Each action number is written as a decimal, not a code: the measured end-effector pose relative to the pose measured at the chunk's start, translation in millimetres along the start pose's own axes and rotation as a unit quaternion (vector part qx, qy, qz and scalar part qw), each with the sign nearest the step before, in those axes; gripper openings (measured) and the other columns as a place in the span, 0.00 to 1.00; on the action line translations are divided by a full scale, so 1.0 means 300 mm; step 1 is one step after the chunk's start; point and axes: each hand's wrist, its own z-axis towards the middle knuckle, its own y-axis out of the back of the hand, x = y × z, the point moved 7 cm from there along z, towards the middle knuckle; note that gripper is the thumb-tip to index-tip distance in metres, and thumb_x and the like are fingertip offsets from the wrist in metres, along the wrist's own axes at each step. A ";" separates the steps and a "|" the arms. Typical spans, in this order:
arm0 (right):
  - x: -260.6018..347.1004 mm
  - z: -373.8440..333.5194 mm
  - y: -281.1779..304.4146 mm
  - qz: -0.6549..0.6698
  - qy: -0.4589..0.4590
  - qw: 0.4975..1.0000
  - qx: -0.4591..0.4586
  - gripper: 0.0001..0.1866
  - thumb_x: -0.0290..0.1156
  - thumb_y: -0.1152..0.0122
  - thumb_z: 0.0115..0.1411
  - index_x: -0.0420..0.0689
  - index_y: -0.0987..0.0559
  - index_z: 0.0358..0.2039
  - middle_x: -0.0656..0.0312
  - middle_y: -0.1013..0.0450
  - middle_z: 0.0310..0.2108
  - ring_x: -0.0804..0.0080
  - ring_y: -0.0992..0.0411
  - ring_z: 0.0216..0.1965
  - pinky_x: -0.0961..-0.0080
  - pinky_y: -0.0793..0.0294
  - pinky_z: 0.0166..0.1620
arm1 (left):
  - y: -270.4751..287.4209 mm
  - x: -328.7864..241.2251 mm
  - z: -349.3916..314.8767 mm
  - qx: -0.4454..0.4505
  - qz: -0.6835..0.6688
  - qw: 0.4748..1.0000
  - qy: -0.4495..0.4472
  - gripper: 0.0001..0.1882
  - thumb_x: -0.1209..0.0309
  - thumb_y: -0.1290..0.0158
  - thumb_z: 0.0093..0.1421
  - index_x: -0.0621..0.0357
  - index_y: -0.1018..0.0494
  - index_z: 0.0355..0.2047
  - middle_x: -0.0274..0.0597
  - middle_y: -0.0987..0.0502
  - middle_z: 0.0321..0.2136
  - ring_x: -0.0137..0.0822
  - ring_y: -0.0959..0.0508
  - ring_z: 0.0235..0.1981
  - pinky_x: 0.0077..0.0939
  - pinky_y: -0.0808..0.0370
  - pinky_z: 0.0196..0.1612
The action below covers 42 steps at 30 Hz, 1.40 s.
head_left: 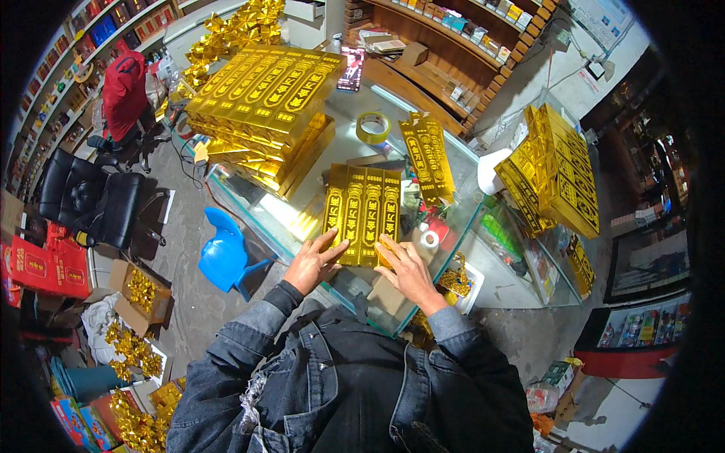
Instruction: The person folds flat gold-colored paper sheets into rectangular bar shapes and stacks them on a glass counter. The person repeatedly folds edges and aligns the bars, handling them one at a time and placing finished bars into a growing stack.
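A gold foil panel (362, 215) of several long printed bars, side by side, lies on the glass counter in front of me. My left hand (311, 260) rests on its near left corner, fingers stretched out over the foil. Across from it, my right hand (410, 272) lies on the near right corner with its fingers extended and spread. Neither hand's underside shows. Past the panel to the right is a smaller, crumpled gold foil piece (428, 157). A roll of yellowish tape (373, 127) sits on the glass beyond.
A tall stack of gold foil panels (260, 98) fills the counter's far left, near a propped phone (351, 68). More gold panels (563, 170) stand at the right. A blue plastic chair (225, 253) and a black office chair (94, 198) are on the left floor.
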 end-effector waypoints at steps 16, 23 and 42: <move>0.007 -0.003 0.012 0.004 0.000 1.000 -0.007 0.25 0.37 0.32 0.55 0.45 0.23 0.53 0.60 0.30 0.59 0.55 0.32 0.47 0.65 0.24 0.49 | -0.001 -0.012 -0.004 -0.007 0.018 1.000 -0.014 0.30 0.67 0.40 0.57 0.42 0.31 0.61 0.47 0.36 0.63 0.56 0.28 0.50 0.43 0.28 0.55; 0.007 -0.009 0.014 -0.001 -0.003 1.000 -0.012 0.25 0.37 0.31 0.55 0.46 0.22 0.53 0.62 0.30 0.58 0.55 0.31 0.47 0.64 0.23 0.48 | -0.006 -0.009 -0.005 -0.009 0.011 1.000 -0.010 0.31 0.69 0.39 0.56 0.42 0.31 0.61 0.47 0.36 0.63 0.56 0.29 0.50 0.43 0.28 0.56; -0.001 -0.009 0.019 -0.013 -0.007 1.000 -0.008 0.25 0.38 0.32 0.55 0.47 0.23 0.54 0.63 0.30 0.59 0.56 0.31 0.49 0.65 0.22 0.47 | -0.012 -0.006 0.004 -0.008 0.002 1.000 -0.007 0.30 0.69 0.39 0.56 0.41 0.30 0.60 0.46 0.36 0.64 0.56 0.29 0.51 0.44 0.28 0.56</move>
